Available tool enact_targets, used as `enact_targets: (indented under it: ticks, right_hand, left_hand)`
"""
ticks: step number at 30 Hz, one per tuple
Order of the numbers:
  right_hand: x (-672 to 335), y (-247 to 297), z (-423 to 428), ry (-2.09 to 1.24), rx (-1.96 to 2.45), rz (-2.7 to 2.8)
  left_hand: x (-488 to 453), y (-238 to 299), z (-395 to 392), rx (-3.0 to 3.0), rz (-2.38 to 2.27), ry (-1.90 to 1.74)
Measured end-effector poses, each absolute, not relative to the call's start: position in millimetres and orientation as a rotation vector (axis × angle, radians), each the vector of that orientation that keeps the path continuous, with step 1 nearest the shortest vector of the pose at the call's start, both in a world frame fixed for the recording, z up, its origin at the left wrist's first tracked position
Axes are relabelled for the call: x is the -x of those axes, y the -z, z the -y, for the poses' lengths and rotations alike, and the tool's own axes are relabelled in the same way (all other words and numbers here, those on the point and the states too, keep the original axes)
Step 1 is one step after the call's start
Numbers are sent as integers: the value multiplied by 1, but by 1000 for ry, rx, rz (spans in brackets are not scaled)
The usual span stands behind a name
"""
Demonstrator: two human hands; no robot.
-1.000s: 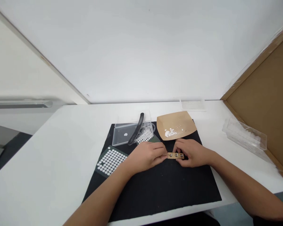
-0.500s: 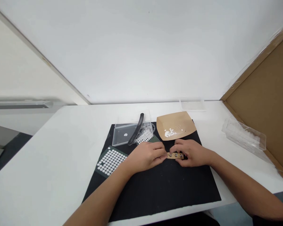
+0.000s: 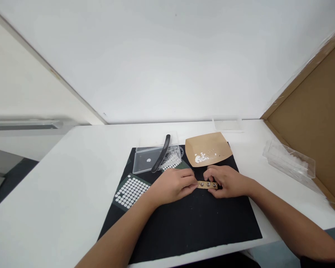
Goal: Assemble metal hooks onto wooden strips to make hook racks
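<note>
A narrow tan strip (image 3: 204,185) with several small shiny metal pieces along it lies between my hands, low over the black mat. My left hand (image 3: 176,186) pinches its left end, which the fingertips hide. At the other end, my right hand (image 3: 226,182) has its thumb along the near edge and curled fingers by the far edge. The right index finger is bent just above the strip, apart from the metal pieces.
On the black mat (image 3: 195,227) lie a green sheet of white dots (image 3: 132,191), a clear plastic case (image 3: 143,162), a dark curved bar (image 3: 162,152) and a brown paper tray (image 3: 206,139) with white bits. A clear box (image 3: 290,160) stands right, beside cardboard (image 3: 318,104).
My right index finger has lifted off the strip and drawn back slightly right, baring the metal pieces. The left hand keeps its pinch.
</note>
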State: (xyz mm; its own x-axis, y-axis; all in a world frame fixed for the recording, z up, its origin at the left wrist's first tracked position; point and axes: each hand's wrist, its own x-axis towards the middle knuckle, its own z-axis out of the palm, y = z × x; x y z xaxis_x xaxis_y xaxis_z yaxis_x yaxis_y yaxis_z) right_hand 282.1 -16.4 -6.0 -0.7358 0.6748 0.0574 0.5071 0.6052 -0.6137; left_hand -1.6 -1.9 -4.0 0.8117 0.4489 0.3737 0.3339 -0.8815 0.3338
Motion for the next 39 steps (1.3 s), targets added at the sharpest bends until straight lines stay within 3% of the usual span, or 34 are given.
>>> enact_targets:
  ticks: [39]
  right_hand:
    - [-285,0,15,-938,1038,2576]
  left_hand:
    - [2,3,3,-2754,-648,-644]
